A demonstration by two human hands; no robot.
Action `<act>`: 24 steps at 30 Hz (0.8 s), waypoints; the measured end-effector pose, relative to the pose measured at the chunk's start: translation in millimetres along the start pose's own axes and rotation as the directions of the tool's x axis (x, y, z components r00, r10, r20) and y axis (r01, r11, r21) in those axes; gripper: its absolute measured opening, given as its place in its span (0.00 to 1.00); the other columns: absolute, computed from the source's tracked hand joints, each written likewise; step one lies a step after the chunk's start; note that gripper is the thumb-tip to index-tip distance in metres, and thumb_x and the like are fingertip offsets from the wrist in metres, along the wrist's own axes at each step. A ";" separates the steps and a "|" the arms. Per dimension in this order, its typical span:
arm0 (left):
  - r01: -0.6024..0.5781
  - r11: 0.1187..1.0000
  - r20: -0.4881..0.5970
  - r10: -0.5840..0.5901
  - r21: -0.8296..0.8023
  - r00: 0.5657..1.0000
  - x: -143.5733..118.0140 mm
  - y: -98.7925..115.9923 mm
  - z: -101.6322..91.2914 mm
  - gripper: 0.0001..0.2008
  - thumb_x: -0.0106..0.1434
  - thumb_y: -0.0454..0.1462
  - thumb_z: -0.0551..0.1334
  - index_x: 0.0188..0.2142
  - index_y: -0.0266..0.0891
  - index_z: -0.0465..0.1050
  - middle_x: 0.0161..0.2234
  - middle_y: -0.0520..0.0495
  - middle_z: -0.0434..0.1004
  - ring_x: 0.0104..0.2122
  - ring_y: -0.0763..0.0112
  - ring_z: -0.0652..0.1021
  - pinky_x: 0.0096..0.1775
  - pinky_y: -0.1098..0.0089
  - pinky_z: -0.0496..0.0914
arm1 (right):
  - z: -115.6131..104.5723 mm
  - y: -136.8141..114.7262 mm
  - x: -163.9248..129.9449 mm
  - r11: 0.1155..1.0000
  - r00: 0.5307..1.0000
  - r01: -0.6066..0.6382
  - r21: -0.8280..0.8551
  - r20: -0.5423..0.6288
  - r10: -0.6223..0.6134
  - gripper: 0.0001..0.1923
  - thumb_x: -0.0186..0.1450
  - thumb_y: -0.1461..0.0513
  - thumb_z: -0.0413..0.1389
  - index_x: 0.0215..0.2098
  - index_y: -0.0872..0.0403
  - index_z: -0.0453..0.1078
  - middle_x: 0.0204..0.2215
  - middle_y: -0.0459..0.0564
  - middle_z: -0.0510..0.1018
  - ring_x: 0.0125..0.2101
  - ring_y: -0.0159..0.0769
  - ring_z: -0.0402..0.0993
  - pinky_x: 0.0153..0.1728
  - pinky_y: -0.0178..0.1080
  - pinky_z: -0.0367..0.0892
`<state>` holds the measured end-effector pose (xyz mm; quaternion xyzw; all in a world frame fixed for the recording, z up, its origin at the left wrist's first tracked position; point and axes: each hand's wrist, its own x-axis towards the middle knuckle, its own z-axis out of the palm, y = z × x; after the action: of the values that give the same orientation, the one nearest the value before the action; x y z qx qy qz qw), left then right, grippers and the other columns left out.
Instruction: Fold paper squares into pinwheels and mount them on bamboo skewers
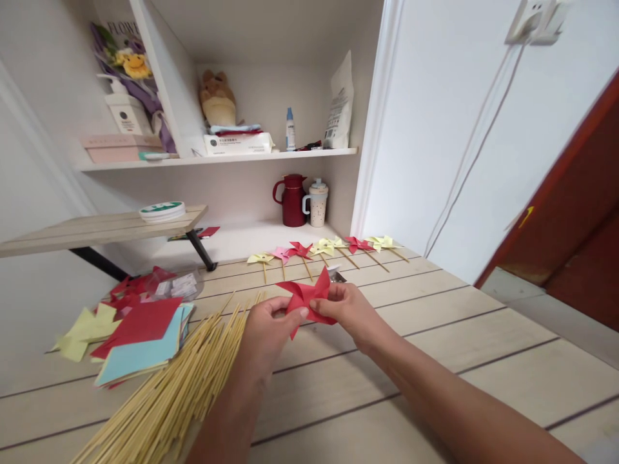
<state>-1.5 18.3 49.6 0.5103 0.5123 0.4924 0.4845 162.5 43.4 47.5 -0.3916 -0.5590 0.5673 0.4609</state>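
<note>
Both hands hold a red paper pinwheel [307, 298] a little above the wooden table [435, 335]. My left hand [267, 332] pinches its left side with thumb and fingers. My right hand [349, 312] grips its right side. The pinwheel has no stick on it. A thick bundle of bamboo skewers [178, 393] lies on the table just left of my left forearm. Beyond the hands, a row of several finished pinwheels on sticks [322, 250], yellow, pink and red, lies along the table's far edge.
A stack of coloured paper squares [140, 338] sits at the left, with a clear plastic packet [176, 285] behind it. A raised wooden board [101, 229] carries a tape roll [162, 211]. A red jug [291, 200] and a white mug [316, 202] stand in the shelf niche.
</note>
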 end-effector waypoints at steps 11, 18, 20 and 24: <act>-0.035 0.998 -0.022 0.036 0.043 0.999 1.8 -4.0 -1.3 0.14 0.50 0.43 0.71 0.34 0.37 0.81 0.36 0.41 0.83 0.35 0.61 0.80 0.37 0.66 0.71 | 0.6 0.4 -1.4 0.999 0.999 0.033 -0.037 0.005 -0.033 0.04 0.53 0.62 0.62 0.27 0.54 0.78 0.24 0.45 0.78 0.24 0.32 0.68 0.28 0.35 0.62; 0.035 0.998 -0.083 -0.039 -0.046 0.996 -1.8 -1.8 2.7 0.11 0.48 0.42 0.71 0.28 0.36 0.81 0.28 0.44 0.82 0.28 0.66 0.77 0.33 0.69 0.68 | 3.9 -1.5 -4.6 0.986 0.997 0.073 -0.151 0.010 -0.073 0.07 0.56 0.60 0.61 0.31 0.53 0.79 0.29 0.46 0.81 0.30 0.38 0.74 0.34 0.38 0.67; 0.085 0.989 -0.108 -0.099 -0.122 0.989 -2.0 -1.6 5.4 0.12 0.46 0.40 0.72 0.29 0.36 0.81 0.28 0.44 0.82 0.28 0.66 0.78 0.33 0.69 0.68 | 3.3 2.7 -2.7 0.984 0.997 0.079 -0.161 0.009 -0.079 0.08 0.57 0.59 0.60 0.32 0.54 0.79 0.30 0.47 0.82 0.32 0.38 0.75 0.36 0.39 0.67; 0.148 0.946 -0.185 -0.207 -0.287 0.961 2.2 -6.6 3.4 0.11 0.42 0.37 0.73 0.26 0.35 0.80 0.24 0.46 0.81 0.25 0.70 0.77 0.31 0.71 0.68 | -3.7 13.5 5.7 0.967 0.982 0.152 -0.204 -0.076 -0.171 0.11 0.59 0.56 0.61 0.36 0.54 0.76 0.36 0.50 0.81 0.38 0.41 0.76 0.40 0.41 0.69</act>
<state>1.7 20.5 42.9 0.3353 0.5332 0.5634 0.5346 163.4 50.6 34.3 -0.4144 -0.6205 0.4507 0.4900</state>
